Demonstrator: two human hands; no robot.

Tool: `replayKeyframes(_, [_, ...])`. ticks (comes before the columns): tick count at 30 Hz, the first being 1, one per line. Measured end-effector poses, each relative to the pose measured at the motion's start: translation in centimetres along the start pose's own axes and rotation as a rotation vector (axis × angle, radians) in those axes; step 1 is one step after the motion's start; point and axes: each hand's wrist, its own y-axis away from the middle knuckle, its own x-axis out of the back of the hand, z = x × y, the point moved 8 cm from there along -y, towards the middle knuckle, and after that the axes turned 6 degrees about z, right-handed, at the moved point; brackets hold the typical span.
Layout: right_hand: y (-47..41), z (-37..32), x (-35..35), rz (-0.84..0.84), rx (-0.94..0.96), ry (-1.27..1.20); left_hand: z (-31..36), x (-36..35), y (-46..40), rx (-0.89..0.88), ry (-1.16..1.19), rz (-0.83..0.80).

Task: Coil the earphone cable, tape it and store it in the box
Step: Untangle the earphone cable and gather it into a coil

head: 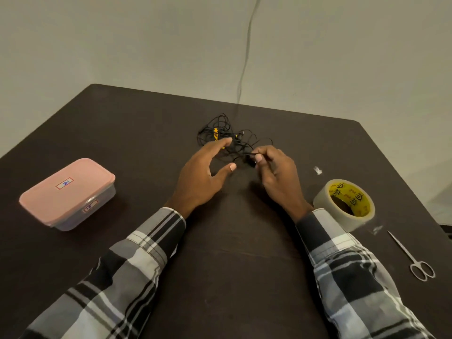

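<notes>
1. Earphone cable (226,133): black, loosely tangled heap lying on the dark table (244,253), past mid-table towards the far edge, just beyond both hands. Yellow-and-black marked part visible within the tangle.
2. Right hand (276,174): thumb and forefinger pinch one strand at the near right edge of the tangle; remaining fingers curled.
3. Left hand (203,172): spread in a loose C, fingers and thumb apart, holding nothing. Forefinger tip at the near edge of the tangle; contact cannot be told.
4. Box (67,194): pink lid on, clear base, far left on the table, well apart from the cable.
5. Tape roll (344,201): clear, yellow core, just beside the right wrist.
6. Scissors (413,258): small, metal, flat near the right edge of the table.
7. Both sleeves plaid, black, grey and white.
</notes>
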Motion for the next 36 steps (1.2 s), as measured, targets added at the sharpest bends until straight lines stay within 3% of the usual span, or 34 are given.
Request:
replayKeyframes(5, [-0.9, -4.6, -0.1, -0.059, -0.076, -0.407, 1.2, -0.4, 0.0, -0.021, 0.280, -0.052])
replayKeyframes(13, [-1.7, -1.7, 1.7, 0.049, -0.378, -0.704, -1.8, 2.6, -0.8, 0.352, 0.673, 0.039])
replayKeyframes(17, [-1.9, -1.2, 2.1, 0.086, -0.416, -0.853, -1.9, 2.5, -0.8, 0.459, 0.835, 0.032])
replayKeyframes(19, [-2.2, -1.1, 2.7, 0.107, -0.395, -0.816, -2.0, 2.7, -1.0, 0.460, 0.857, 0.049])
replayKeyframes(25, [-1.8, -0.7, 2.6, 0.021, -0.251, -0.377, -2.9, 3.4, -0.7, 0.445, 0.716, 0.120])
replayKeyframes(36, [0.0, -3.2, -1.1, -0.145, -0.189, -0.309, -0.9, 1.7, -0.1, 0.347, 0.625, -0.033])
